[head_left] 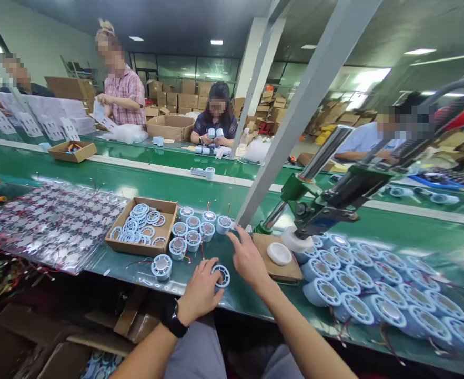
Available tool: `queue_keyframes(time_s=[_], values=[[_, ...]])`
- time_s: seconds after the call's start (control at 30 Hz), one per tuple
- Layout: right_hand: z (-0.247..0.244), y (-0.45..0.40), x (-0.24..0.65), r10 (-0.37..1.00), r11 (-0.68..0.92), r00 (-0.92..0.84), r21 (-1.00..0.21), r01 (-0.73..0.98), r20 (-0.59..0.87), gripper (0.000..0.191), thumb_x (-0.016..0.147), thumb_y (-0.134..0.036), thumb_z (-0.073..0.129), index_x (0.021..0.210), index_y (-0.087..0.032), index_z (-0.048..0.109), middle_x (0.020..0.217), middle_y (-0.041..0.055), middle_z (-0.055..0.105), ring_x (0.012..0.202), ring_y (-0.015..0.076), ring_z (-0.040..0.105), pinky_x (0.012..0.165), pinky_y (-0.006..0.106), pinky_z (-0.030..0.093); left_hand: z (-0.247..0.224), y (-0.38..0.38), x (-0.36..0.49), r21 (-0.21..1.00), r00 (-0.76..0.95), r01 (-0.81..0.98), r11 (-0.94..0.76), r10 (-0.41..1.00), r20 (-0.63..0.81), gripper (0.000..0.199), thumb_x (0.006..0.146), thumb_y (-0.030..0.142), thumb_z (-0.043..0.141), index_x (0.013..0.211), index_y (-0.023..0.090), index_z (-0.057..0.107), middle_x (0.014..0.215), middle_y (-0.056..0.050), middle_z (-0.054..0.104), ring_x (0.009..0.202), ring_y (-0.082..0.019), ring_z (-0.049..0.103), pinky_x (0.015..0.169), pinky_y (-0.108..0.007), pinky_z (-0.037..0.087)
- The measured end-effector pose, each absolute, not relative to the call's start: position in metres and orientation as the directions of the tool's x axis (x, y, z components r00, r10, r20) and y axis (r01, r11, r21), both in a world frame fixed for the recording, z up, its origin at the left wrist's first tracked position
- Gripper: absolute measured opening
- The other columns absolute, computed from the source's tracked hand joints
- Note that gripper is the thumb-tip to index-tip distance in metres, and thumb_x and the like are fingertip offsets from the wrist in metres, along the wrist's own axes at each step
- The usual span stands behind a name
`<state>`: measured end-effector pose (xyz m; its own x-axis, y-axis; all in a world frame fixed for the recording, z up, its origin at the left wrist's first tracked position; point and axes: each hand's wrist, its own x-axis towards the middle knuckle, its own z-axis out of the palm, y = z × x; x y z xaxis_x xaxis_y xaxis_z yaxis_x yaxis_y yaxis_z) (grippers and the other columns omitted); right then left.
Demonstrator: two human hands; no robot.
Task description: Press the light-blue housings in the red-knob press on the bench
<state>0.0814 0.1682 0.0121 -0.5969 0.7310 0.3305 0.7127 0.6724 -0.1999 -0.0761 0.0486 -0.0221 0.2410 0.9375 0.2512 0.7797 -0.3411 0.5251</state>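
My left hand point(201, 290), with a dark watch at the wrist, has its fingers curled on a light-blue round housing point(225, 277) near the front edge of the bench. My right hand point(248, 257) reaches forward, fingers apart, its fingertips close to another blue housing point(224, 224); whether they touch it I cannot tell. That housing stands at the right end of a group of blue housings point(193, 238) with grey discs in their tops and thin wires. A single housing point(161, 267) of this kind stands left of my left hand.
A cardboard box point(116, 246) holds pale-blue rings. Wired discs point(54, 223) cover the left. A green lever press point(322, 195) stands over a white round fixture point(279, 253), with rows of blue housings point(350, 284) to its right. A slanted grey post point(295, 121) rises ahead; co-workers sit and stand beyond.
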Motion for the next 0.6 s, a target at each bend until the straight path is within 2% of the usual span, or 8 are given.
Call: queue_keyframes(time_s=[0.1,0.2,0.3,0.37,0.5,0.6], values=[[0.029,0.206,0.06,0.72,0.691,-0.653,-0.148,0.708,0.235,0.055,0.083,-0.002,0.057,0.136,-0.015,0.048,0.149,0.0128,0.036,0.139,0.0269,0.035,0.112,0.045,0.038,-0.02,0.047,-0.078,0.55,0.226,0.773,-0.316,0.947,0.227,0.015,0.079,0.014,0.064,0.089,0.021,0.057,0.14,-0.01,0.053,0.124,-0.033,0.046,0.101,-0.054,0.045],[0.037,0.226,0.056,0.701,0.713,-0.699,-0.142,0.686,0.141,0.058,0.074,0.008,0.049,0.127,-0.015,0.053,0.135,0.0116,0.051,0.126,0.0235,0.045,0.105,0.039,0.043,-0.019,0.045,-0.074,0.579,0.178,0.767,-0.277,0.959,0.222,0.02,0.082,0.013,0.062,0.099,0.022,0.057,0.13,-0.009,0.059,0.119,-0.03,0.049,0.098,-0.05,0.046],[0.04,0.213,0.072,0.703,0.71,-0.705,-0.157,0.686,0.095,0.043,0.077,0.004,0.049,0.114,-0.015,0.059,0.118,0.0107,0.06,0.108,0.0214,0.051,0.099,0.038,0.045,-0.021,0.045,-0.07,0.586,0.142,0.773,-0.243,0.967,0.214,0.037,0.083,0.016,0.063,0.118,0.022,0.053,0.125,-0.009,0.061,0.118,-0.029,0.05,0.097,-0.047,0.046],[0.04,0.191,0.087,0.7,0.711,-0.709,-0.178,0.68,0.085,0.035,0.079,-0.002,0.054,0.111,-0.017,0.06,0.115,0.0095,0.06,0.102,0.0207,0.052,0.097,0.037,0.046,-0.023,0.045,-0.07,0.586,0.127,0.778,-0.227,0.97,0.207,0.046,0.083,0.018,0.063,0.127,0.022,0.049,0.127,-0.01,0.06,0.119,-0.03,0.05,0.099,-0.048,0.045],[0.03,0.136,0.123,0.727,0.683,-0.677,-0.234,0.692,0.118,0.037,0.084,-0.012,0.057,0.12,-0.021,0.058,0.123,0.0095,0.055,0.104,0.0214,0.056,0.095,0.037,0.05,-0.021,0.045,-0.078,0.594,0.166,0.768,-0.24,0.97,0.178,0.064,0.083,0.017,0.061,0.143,0.021,0.039,0.13,-0.013,0.059,0.121,-0.031,0.049,0.103,-0.049,0.044],[0.006,0.101,0.152,0.808,0.588,-0.545,-0.365,0.722,0.222,0.038,0.087,-0.018,0.055,0.125,-0.023,0.056,0.125,0.0099,0.053,0.108,0.021,0.059,0.095,0.035,0.053,-0.017,0.044,-0.079,0.563,0.273,0.766,-0.31,0.95,0.152,0.081,0.08,0.012,0.058,0.153,0.026,0.025,0.15,-0.013,0.043,0.134,-0.032,0.041,0.109,-0.052,0.039]])
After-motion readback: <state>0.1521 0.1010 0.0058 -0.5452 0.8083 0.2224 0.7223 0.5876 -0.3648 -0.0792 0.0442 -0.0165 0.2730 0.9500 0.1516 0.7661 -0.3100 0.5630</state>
